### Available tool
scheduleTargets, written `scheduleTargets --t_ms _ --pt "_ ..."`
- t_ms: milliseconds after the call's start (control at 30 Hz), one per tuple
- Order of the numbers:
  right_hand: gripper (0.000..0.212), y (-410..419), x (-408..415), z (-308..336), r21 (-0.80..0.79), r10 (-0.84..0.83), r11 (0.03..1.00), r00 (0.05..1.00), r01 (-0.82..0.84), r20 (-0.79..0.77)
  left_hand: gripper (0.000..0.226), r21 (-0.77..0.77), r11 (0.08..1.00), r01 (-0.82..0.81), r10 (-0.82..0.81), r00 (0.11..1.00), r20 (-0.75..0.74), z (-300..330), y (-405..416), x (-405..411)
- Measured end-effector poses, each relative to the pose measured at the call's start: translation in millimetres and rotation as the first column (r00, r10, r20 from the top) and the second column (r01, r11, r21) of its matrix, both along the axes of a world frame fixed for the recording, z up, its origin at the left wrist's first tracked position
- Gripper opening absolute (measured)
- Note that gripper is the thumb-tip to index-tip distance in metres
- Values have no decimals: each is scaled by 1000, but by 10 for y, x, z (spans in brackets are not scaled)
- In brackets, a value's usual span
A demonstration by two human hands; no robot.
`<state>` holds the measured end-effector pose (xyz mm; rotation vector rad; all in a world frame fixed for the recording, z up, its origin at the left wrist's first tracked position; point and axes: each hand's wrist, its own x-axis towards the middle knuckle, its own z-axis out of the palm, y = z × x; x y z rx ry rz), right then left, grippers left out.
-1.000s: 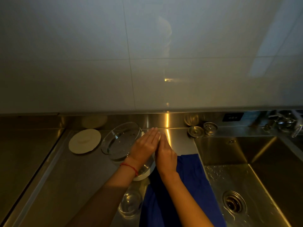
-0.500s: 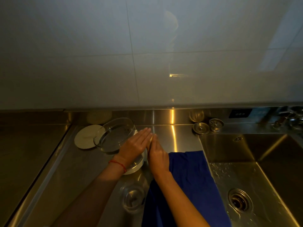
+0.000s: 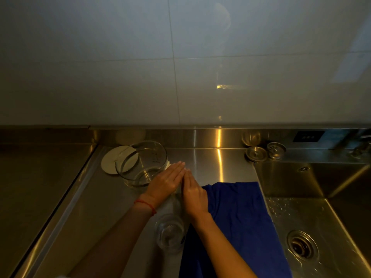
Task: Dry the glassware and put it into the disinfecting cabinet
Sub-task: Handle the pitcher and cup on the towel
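**Drying still under way: hands flat beside the tilted bowl**

Working at the drying step, by the look of it. Lying flat and straight-fingered, left hand (image 3: pixel 166 182) and right hand (image 3: pixel 193 192), fingertips meeting over a pale cloth or paper (image 3: pixel 168 165) of which only slivers are showing; gripping nothing, as far as can be told, merely pressing down. Leaning tilted just to the left of the left hand, mouth turned up and away, the large glass bowl (image 3: pixel 141 164), touching or nearly touching the hand's outer edge. Standing upright near the front of the steel counter (image 3: pixel 210 157), between the two forearms, a small glass cup (image 3: pixel 170 233). Lying beside it, under the right forearm, a blue towel (image 3: pixel 236 213), reaching to the sink (image 3: pixel 321 227) edge. Resting behind the bowl, a pale round lid (image 3: pixel 112 161).

Not showing anywhere, the disinfecting cabinet; nothing stowed yet, so probably early in the task. Calling next, most likely, for taking up the cloth, steadying the slippery bowl with the other hand, and wiping inside and out before carrying it off.
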<state>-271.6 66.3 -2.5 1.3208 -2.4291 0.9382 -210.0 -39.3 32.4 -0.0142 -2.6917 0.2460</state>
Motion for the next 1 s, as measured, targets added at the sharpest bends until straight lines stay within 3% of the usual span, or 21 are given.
scheduleTargets --t_ms 133,400,700,1000 --pt "62 63 -5 55 18 -15 1000 1000 15 -23 70 22 999 -41 41 999 0 -20 52 14" --pt "28 144 -29 203 -103 36 994 999 -32 41 54 151 981 -123 134 989 -66 37 195 58" --pt "41 423 -128 515 193 73 974 975 -114 208 47 240 931 -274 288 957 -25 155 453 133" --pt "41 712 -31 706 102 140 982 977 -158 163 43 339 874 -347 376 926 -21 213 743 304"
